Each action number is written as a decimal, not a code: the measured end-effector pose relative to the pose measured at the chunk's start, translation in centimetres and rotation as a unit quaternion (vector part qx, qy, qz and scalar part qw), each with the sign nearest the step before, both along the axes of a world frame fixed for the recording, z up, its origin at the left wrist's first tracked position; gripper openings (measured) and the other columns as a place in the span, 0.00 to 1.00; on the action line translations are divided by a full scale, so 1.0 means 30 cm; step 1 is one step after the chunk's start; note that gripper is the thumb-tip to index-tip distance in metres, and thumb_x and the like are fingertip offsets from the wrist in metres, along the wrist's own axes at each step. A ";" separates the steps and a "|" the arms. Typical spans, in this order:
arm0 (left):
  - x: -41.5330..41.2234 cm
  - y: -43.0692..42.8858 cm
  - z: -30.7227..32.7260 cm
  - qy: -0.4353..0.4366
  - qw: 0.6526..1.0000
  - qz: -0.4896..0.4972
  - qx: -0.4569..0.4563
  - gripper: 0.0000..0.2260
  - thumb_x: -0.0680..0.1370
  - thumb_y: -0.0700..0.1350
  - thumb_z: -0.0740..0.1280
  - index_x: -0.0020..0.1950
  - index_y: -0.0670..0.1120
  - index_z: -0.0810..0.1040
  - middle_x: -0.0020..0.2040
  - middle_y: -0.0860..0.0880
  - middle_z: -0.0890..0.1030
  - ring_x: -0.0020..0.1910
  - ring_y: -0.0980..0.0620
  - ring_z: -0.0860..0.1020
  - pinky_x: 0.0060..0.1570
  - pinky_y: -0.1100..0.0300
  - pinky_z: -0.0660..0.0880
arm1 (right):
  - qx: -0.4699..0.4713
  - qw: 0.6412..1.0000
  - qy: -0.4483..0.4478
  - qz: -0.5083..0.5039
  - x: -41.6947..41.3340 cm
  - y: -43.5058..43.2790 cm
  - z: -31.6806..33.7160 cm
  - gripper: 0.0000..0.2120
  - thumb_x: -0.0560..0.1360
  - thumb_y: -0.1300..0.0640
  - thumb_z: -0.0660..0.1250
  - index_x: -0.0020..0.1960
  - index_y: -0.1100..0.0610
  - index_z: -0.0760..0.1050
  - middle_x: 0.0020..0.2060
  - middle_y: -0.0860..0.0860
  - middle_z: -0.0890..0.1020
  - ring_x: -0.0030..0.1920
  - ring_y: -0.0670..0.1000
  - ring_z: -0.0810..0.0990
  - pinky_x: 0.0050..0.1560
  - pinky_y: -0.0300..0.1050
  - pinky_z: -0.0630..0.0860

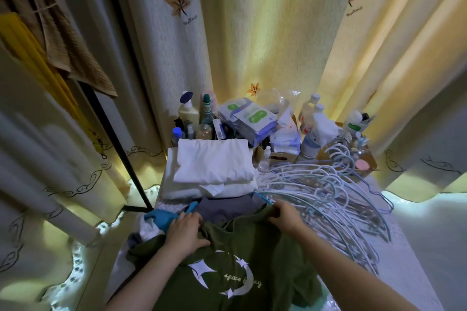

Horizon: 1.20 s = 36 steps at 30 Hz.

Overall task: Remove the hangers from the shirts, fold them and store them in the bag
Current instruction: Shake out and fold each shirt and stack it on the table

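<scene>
A dark green shirt (252, 255) with a white print lies spread in front of me on the bed. My left hand (185, 232) grips its left shoulder, and my right hand (285, 213) pinches its right shoulder. A blue hanger (264, 198) pokes out from the shirt's collar area near my right hand. Folded white shirts (212, 161) are stacked beyond it, with a grey garment (222, 206) between. A heap of pale blue hangers (328, 189) lies to the right. No bag is identifiable.
Bottles, tissue packs and boxes (252, 118) crowd the far end of the surface. Curtains (265, 33) hang behind. A black clothes rack (113, 118) with a brown garment stands at left. A blue cloth (159, 218) and other clothes lie by my left hand.
</scene>
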<state>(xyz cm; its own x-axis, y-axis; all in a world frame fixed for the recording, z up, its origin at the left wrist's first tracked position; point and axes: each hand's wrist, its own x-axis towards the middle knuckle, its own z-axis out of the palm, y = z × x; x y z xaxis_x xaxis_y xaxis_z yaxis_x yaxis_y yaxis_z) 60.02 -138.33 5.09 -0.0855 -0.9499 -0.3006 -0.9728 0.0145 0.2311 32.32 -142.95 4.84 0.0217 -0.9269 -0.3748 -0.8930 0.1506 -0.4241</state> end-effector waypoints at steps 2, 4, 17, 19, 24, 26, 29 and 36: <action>-0.014 0.002 0.018 0.047 0.998 0.021 0.023 0.16 0.71 0.55 0.72 0.55 0.52 0.76 0.53 0.53 0.79 0.56 0.52 0.73 0.57 0.57 0.72 | 0.006 0.999 -0.004 0.033 -0.013 0.013 0.036 0.14 0.70 0.51 0.72 0.34 0.45 0.68 0.35 0.45 0.74 0.42 0.48 0.76 0.37 0.40 0.68; -0.017 0.010 0.035 0.164 0.983 0.051 0.073 0.08 0.72 0.48 0.72 0.48 0.51 0.76 0.49 0.51 0.80 0.51 0.52 0.77 0.54 0.57 0.75 | 0.029 0.997 -0.031 0.071 -0.035 0.038 0.080 0.15 0.70 0.50 0.73 0.32 0.44 0.68 0.32 0.41 0.72 0.34 0.42 0.72 0.31 0.32 0.65; 0.099 0.019 0.378 0.342 0.936 0.075 0.044 0.06 0.75 0.48 0.70 0.51 0.52 0.80 0.50 0.54 0.81 0.51 0.57 0.79 0.47 0.67 0.72 | -0.108 0.954 -0.278 -0.035 -0.184 0.177 0.414 0.11 0.68 0.57 0.75 0.33 0.53 0.73 0.27 0.46 0.75 0.29 0.40 0.73 0.33 0.31 0.68; 0.116 0.036 0.452 0.340 0.938 0.063 0.027 0.04 0.72 0.47 0.73 0.45 0.53 0.82 0.46 0.54 0.82 0.48 0.60 0.79 0.44 0.69 0.71 | -0.117 0.944 -0.308 -0.020 -0.196 0.197 0.498 0.09 0.68 0.56 0.75 0.34 0.51 0.76 0.31 0.45 0.80 0.34 0.40 0.78 0.36 0.32 0.72; 0.136 0.054 0.591 0.389 0.914 0.095 -0.072 0.04 0.74 0.48 0.70 0.48 0.53 0.82 0.46 0.53 0.83 0.44 0.59 0.80 0.41 0.67 0.74 | -0.180 0.921 -0.345 -0.031 -0.193 0.253 0.617 0.07 0.66 0.56 0.75 0.36 0.52 0.77 0.39 0.46 0.83 0.43 0.41 0.82 0.42 0.34 0.76; 0.103 0.065 0.605 0.363 0.925 0.093 -0.060 0.05 0.77 0.51 0.66 0.50 0.52 0.80 0.46 0.52 0.82 0.43 0.58 0.80 0.39 0.66 0.74 | -0.200 0.920 -0.329 -0.071 -0.155 0.270 0.606 0.12 0.65 0.57 0.77 0.33 0.55 0.73 0.32 0.48 0.80 0.37 0.40 0.79 0.38 0.29 0.73; 0.020 0.108 0.535 0.303 0.947 0.108 -0.015 0.07 0.77 0.53 0.66 0.49 0.51 0.79 0.46 0.53 0.80 0.45 0.58 0.78 0.39 0.66 0.72 | -0.155 0.916 -0.346 -0.130 -0.060 0.322 0.523 0.17 0.69 0.62 0.74 0.30 0.56 0.67 0.25 0.47 0.71 0.28 0.45 0.70 0.27 0.30 0.65; -0.257 0.285 0.393 0.510 0.806 0.265 -0.146 0.06 0.73 0.41 0.73 0.39 0.50 0.78 0.33 0.53 0.83 0.37 0.58 0.81 0.35 0.71 0.73 | -0.014 0.861 -0.481 -0.161 0.194 0.456 0.411 0.09 0.76 0.58 0.68 0.40 0.59 0.70 0.26 0.50 0.70 0.28 0.46 0.69 0.27 0.36 0.63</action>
